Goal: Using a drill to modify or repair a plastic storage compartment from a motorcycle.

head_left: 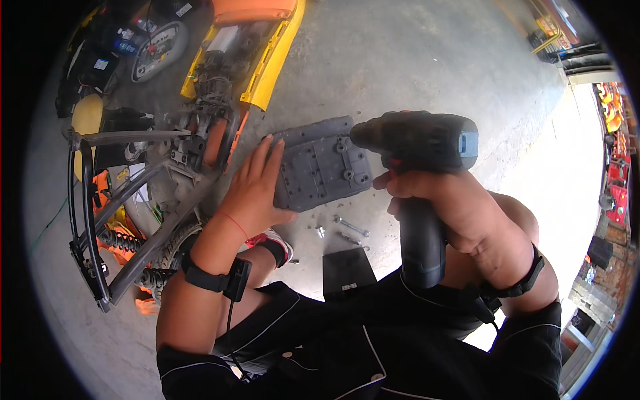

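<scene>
My left hand (253, 175) grips a dark grey box-shaped casing (313, 171) by its left side, fingers along the upper left edge and thumb near the lower corner. Ribs, holes and a raised bracket show on the casing's upper face. In my right hand (440, 200) is a black cordless drill (420, 139), its handle wrapped by my fingers. The drill's nose points left, over the casing's upper right part; whether its tip touches the casing, I cannot tell. Below the casing, a long bolt (351, 225) and a small silver socket-like piece (320, 231) lie on the floor.
A partly stripped vehicle with a dark tube frame (137, 137) and yellow body panel (275, 60) stands at left. A flat black piece (348, 272) lies near my knees. Small bits of hardware dot the concrete floor (400, 60). Orange and red parts (617, 193) line the far right.
</scene>
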A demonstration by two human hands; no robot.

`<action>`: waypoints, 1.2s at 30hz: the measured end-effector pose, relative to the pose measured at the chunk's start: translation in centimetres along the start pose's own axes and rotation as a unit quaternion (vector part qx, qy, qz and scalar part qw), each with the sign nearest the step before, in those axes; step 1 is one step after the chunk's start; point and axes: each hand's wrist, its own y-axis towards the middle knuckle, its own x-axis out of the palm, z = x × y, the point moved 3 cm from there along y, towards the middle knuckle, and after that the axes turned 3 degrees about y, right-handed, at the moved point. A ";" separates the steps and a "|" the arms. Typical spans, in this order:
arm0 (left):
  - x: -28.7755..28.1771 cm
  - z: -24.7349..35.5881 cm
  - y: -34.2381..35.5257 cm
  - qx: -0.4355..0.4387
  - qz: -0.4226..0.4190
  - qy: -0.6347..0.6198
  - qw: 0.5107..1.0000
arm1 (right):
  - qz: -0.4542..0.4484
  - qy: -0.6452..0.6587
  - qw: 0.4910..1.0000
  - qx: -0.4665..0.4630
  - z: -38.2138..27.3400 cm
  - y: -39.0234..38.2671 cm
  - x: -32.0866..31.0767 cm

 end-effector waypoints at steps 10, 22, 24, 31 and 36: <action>1.0 1.0 0.1 0.022 -0.010 0.065 0.998 | 0.017 0.019 1.000 0.007 -0.1 -0.2 -0.3; 5.5 7.8 -2.9 0.093 -0.001 0.119 0.989 | 0.029 0.036 0.999 0.009 -0.3 -0.6 -0.9; 5.2 8.9 -2.9 0.222 -0.021 0.147 0.964 | 0.022 0.038 0.999 0.007 -0.1 -0.6 -1.0; 4.2 7.8 -1.8 0.242 -0.041 0.100 0.964 | -0.005 0.024 1.000 0.002 0.0 -0.3 -1.1; 0.8 5.9 -0.5 0.168 0.035 0.101 0.980 | 0.003 0.005 1.000 0.000 -0.3 -0.8 -0.4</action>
